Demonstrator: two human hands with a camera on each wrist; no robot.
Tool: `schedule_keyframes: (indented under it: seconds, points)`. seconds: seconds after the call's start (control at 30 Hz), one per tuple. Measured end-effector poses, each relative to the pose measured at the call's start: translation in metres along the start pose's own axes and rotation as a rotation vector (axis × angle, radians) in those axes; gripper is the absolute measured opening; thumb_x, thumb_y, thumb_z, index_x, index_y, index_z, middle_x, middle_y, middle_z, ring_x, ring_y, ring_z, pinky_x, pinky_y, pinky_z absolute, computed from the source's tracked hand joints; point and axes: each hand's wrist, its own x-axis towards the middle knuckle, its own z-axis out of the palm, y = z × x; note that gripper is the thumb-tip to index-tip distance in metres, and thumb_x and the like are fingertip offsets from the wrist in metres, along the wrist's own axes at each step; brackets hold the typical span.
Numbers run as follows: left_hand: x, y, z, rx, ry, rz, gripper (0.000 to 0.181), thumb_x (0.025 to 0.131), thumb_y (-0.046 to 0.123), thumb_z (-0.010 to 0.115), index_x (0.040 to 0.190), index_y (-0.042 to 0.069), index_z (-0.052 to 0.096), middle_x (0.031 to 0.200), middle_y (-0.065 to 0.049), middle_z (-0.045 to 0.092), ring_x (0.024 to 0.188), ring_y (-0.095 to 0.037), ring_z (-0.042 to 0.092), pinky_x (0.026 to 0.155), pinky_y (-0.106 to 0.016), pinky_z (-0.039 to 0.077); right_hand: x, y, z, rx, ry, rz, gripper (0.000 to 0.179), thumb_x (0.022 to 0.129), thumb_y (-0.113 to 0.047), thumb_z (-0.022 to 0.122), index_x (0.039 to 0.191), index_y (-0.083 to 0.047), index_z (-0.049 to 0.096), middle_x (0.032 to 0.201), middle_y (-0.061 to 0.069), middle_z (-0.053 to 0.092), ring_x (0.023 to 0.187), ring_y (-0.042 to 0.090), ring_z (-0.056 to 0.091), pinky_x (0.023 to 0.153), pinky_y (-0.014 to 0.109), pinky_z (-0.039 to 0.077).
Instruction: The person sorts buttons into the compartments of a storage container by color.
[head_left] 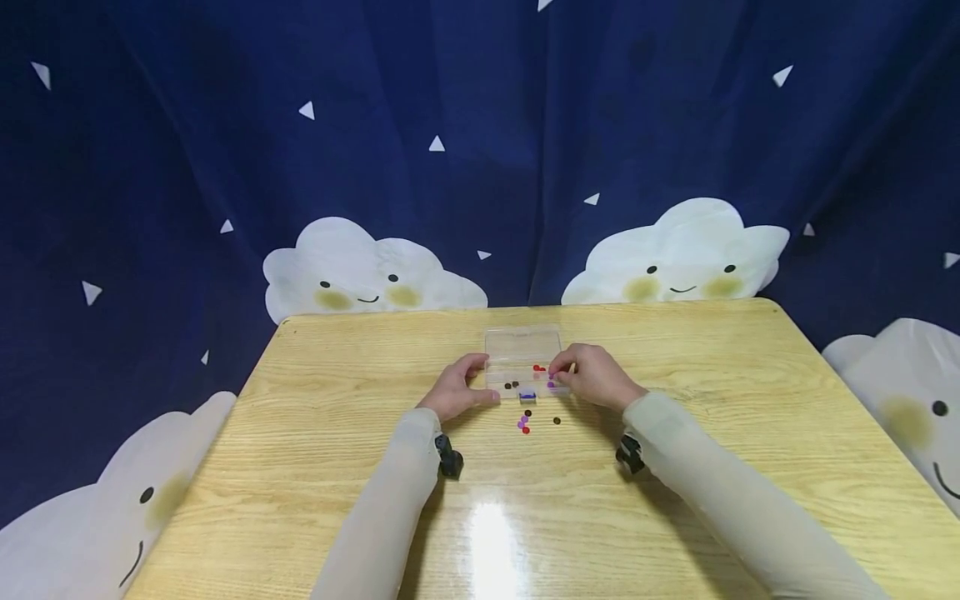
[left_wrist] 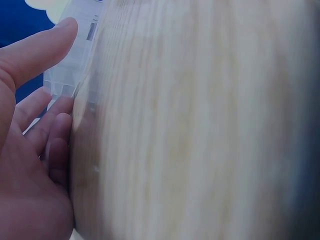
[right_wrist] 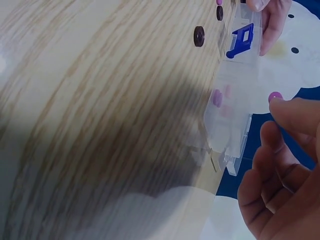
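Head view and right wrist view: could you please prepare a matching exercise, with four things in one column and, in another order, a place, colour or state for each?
Column one:
1. Left hand
2. Right hand
3. Lid
4. Latch

Column two:
A. Blue
B. Open
C. At the left end of the clear box
D. Pinching a purple button

Right pairs: 1-C, 2-D, 3-B, 4-A.
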Motion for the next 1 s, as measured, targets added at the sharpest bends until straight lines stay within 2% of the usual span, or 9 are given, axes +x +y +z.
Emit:
schedule_keyframes:
  seconds: [0.5, 1.0]
  points:
    - [-0.0003, 0.0008, 0.0006, -0.007, -0.011, 0.018, 0.077, 0.082, 0.024, 0.082, 0.149, 0.019, 0.045, 0.146, -0.005, 0.05, 0.13, -0.027, 0.046, 0.113, -0.044, 0.039, 0.0007, 0.0026, 0.0025, -0.01, -0.016, 0.049, 0.014, 0.091, -0.006, 0.065, 0.093, -0.011, 0.078, 0.093, 0.005, 0.073, 0.079, 0.014, 0.058, 0.072, 0.03, 0.048]
    - [0.0003, 0.0003, -0.0006, 0.005, -0.006, 0.007, 0.077, 0.082, 0.023, 0.082, 0.148, 0.02, 0.045, 0.145, -0.006, 0.05, 0.128, -0.027, 0.046, 0.113, -0.044, 0.039, 0.0018, 0.0016, 0.0052, -0.01, -0.026, 0.07, 0.013, 0.091, -0.008, 0.065, 0.092, -0.012, 0.077, 0.095, 0.005, 0.073, 0.077, 0.014, 0.056, 0.07, 0.028, 0.047]
